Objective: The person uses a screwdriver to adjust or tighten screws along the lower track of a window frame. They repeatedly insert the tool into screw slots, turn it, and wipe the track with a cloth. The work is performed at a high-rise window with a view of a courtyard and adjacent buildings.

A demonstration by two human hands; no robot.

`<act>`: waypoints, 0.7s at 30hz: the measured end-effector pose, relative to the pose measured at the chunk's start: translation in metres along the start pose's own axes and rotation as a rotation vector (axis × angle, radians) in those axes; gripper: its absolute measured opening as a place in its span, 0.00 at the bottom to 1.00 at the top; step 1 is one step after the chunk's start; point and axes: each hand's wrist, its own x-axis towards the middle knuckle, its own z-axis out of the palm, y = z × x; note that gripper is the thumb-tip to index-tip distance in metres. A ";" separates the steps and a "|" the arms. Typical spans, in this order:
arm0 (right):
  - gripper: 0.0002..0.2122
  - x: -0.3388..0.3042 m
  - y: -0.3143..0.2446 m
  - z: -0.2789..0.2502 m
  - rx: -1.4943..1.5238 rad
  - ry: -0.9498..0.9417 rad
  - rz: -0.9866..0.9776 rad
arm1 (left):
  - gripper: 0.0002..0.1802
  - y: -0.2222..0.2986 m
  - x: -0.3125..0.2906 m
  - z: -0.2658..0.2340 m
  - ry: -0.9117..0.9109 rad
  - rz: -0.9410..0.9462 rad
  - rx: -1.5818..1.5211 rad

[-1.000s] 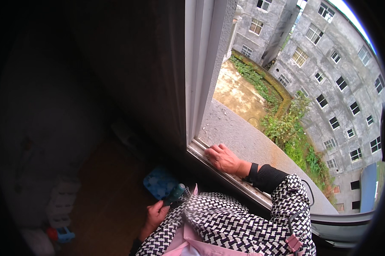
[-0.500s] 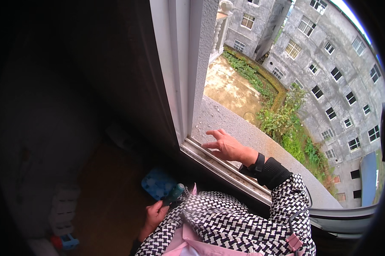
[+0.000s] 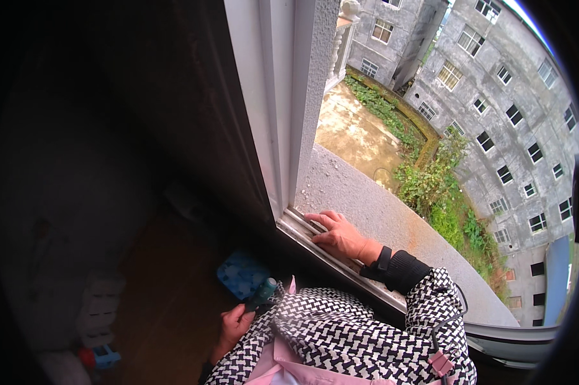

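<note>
In my left hand point(image 3: 236, 323) is a dark green cylinder point(image 3: 262, 294) with a paler rounded end, like a small bottle or a tool handle; its exact kind is unclear. The fingers are wrapped round its lower part, in front of my body. My right hand point(image 3: 342, 235) reaches over the window track point(image 3: 360, 272), close to the corner of the frame. Its fingers are bent and somewhat apart, with the tips down at the metal rails, and nothing shows in them. A black band circles this wrist above a black cuff.
The upright window frame point(image 3: 270, 115) rises at the track's far end. Outside lie a rough concrete ledge point(image 3: 392, 215), a yard with plants and a grey building point(image 3: 475, 109). On the dark indoor side are a blue patterned thing point(image 3: 237, 273) and a white slotted thing point(image 3: 101, 308).
My right hand has come down from above the track, its fingers now at the rails. The left hand keeps its hold on the green cylinder. The view has shifted slightly.
</note>
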 end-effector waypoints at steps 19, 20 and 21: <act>0.20 0.007 0.021 -0.038 -0.113 -0.028 -0.038 | 0.07 -0.008 0.014 0.002 -0.065 -0.007 -0.012; 0.21 0.010 0.012 -0.029 -0.095 -0.088 -0.056 | 0.08 -0.004 0.014 0.000 -0.067 0.005 0.000; 0.20 0.012 0.004 -0.024 -0.048 -0.153 -0.018 | 0.07 0.001 0.015 0.000 -0.068 0.011 -0.010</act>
